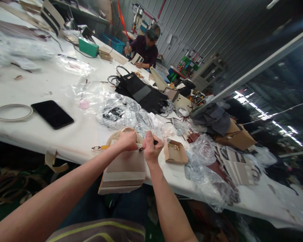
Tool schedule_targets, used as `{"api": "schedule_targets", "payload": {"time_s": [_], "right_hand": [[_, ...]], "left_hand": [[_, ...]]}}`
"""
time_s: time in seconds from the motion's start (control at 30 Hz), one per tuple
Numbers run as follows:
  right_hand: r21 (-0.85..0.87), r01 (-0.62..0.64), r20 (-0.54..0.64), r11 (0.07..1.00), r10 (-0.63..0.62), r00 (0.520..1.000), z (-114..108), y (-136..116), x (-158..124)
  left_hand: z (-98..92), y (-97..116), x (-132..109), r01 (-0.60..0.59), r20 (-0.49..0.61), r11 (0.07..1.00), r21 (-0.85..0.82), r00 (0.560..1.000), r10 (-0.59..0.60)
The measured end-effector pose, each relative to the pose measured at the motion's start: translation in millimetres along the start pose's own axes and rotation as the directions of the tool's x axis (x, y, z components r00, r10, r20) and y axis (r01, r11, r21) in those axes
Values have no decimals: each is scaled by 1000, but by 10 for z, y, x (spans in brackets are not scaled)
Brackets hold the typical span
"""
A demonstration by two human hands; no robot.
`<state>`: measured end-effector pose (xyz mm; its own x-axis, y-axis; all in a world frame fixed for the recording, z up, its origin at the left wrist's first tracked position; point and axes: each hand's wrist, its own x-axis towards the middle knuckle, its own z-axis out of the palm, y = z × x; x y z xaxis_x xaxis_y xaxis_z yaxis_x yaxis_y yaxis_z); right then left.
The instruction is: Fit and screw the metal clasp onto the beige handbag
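Observation:
A beige bag (125, 168) leans over the table's front edge towards my lap. My left hand (127, 140) is closed at its upper edge; the fingertips are partly hidden. Close beside it, my right hand (153, 148) makes a fist around a dark-handled tool (155, 142). The tool's metal end points at the bag's edge near my left fingers. Its exact kind I cannot make out. A yellow strip with a metal end (99, 148) lies to the left of the bag, partly behind my left forearm.
A small cardboard box (176, 153) with gold-coloured metal parts stands to the right. Clear plastic wrap (121, 109), a phone (52, 114), a tape roll (13, 112) and black bags (141, 92) lie on the white table (83, 141). Across it, another person (146, 48) handles a striped piece.

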<state>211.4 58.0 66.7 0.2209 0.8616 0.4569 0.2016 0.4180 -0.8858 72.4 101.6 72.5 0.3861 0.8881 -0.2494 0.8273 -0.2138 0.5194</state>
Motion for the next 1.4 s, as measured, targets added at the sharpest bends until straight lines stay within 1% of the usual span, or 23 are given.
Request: {"api": "schedule_targets", "payload": {"time_s": [0.07,0.13,0.2,0.3,0.43,0.53,0.6,0.67,0.73,0.8,0.87,0.93,1.03,1.1,1.13,1.17,1.2,1.23,1.27,1.3,1.33,1.37,1.4], "right_hand": [[100,-141,-9,985,142,990,12,1,158],[201,-290,-12,936,298,954,37,-9,372],[242,-382,-18,892,397,917,77,-3,575],[207,-460,2,864,470,883,175,63,765],[136,-516,77,846,510,857,306,154,826],[66,-481,141,874,469,872,327,149,758],[16,-379,156,925,372,915,288,120,626],[-35,-240,122,970,242,962,209,86,412],[-75,-131,53,988,136,989,105,59,148],[-101,-79,-9,992,79,997,5,46,-98],[-113,-70,-28,991,67,997,-61,41,-252],[-107,-81,-30,991,79,996,-77,30,-280],[-59,-96,-45,994,93,995,-45,-12,-160],[-30,-89,-59,996,87,994,-16,-42,-68],[-19,-81,-64,997,80,995,-4,-52,-35],[-10,-73,-72,997,72,995,3,-57,-10],[-2,-69,-80,998,68,994,6,-57,8],[5,-70,-86,997,71,994,6,-54,22],[11,-80,-89,997,81,993,2,-49,35],[14,-95,-88,995,96,992,-2,-43,49],[15,-111,-83,994,112,990,-5,-37,64],[18,-126,-75,992,127,989,-5,-31,80],[25,-139,-65,990,141,988,-3,-27,96]], "left_hand": [[-26,27,-13,4,7,999,39,1000,-4],[-47,54,-26,10,15,998,66,1000,-11],[-54,70,-38,16,11,997,79,1000,-16],[-49,76,-54,21,-16,996,83,1000,-19],[-58,90,-73,31,-9,997,77,1000,-30],[-63,109,-71,45,1,997,68,999,-45],[-53,116,-56,53,5,997,63,999,-54],[-33,120,-29,59,9,997,56,998,-59],[-10,126,6,62,9,997,51,998,-63],[11,135,42,60,3,997,50,998,-60],[29,142,65,50,-5,997,52,999,-50],[49,138,66,35,-17,998,58,999,-34],[76,107,3,-12,-63,998,66,998,16],[71,62,-102,-72,-120,995,71,990,80],[53,25,-179,-126,-159,989,72,978,136],[22,-26,-272,-203,-216,977,71,953,214],[-22,-95,-381,-290,-297,954,72,907,298],[-77,-187,-499,-371,-398,925,76,840,369],[-139,-303,-623,-434,-519,898,78,751,408],[-202,-441,-744,-438,-639,896,73,669,378],[-258,-597,-857,-387,-741,921,36,608,285],[-300,-763,-956,-316,-803,948,-41,575,157],[-322,-926,-1038,-247,-804,960,-135,594,40]]}}
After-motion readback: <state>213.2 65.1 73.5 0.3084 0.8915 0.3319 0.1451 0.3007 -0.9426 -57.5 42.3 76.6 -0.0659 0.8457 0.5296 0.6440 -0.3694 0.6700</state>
